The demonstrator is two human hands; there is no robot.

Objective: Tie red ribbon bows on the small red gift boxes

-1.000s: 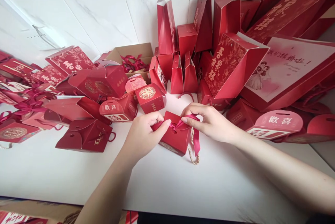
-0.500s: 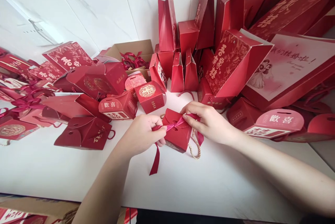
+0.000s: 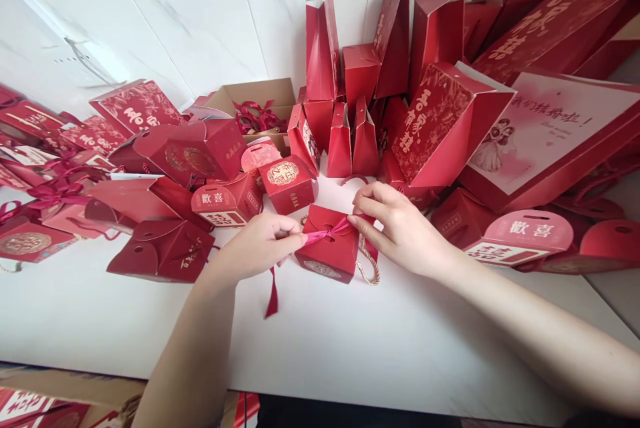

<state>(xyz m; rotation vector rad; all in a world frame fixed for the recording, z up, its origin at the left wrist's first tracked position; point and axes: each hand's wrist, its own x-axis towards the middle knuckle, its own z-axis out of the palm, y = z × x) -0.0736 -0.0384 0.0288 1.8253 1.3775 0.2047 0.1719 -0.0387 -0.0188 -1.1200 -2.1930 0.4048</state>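
A small red gift box (image 3: 327, 256) with a gold rope handle (image 3: 369, 269) stands on the white table (image 3: 350, 348). A pink-red ribbon (image 3: 326, 235) runs across its top flaps with a knot in the middle. My left hand (image 3: 260, 248) pinches the ribbon's left end, and a loose tail hangs down below that hand. My right hand (image 3: 395, 228) pinches the ribbon's right end at the box's top right corner. Both hands are closed on the ribbon and pull it taut.
Many red gift boxes and bags crowd the table's back and sides, such as a flap-top box (image 3: 163, 251) on the left and a pink-lidded box (image 3: 515, 238) on the right. A cardboard box of ribbons (image 3: 255, 105) stands against the tiled wall.
My hands have drawn apart, pulling the ribbon tight across the box top. A loose tail now hangs below my left hand. The box has shifted slightly.
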